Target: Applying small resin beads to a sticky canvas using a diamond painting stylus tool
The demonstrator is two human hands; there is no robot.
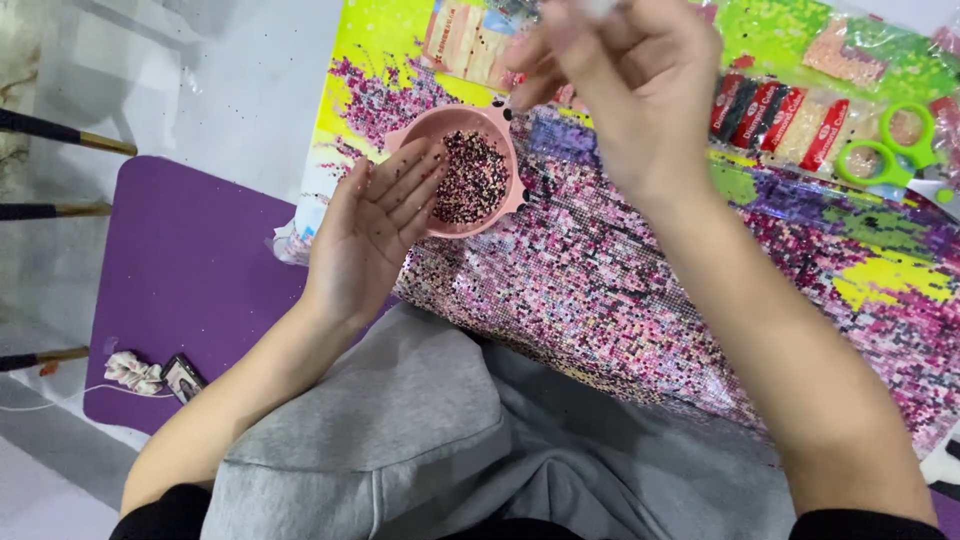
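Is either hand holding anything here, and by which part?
The left hand lies open, palm up, beside the pink bead tray, gripping nothing. The raised right hand pinches its fingertips together; anything between them is too blurred to tell.

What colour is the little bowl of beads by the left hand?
Pink; the bowl shows best in the head view.

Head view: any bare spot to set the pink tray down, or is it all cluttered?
Bare room: the purple mat, open between the left hand and the scrunchie near its bottom edge. Crowded: the canvas top edge, with bead packets and green scissors beyond the right hand. The pink tray sits on the canvas.
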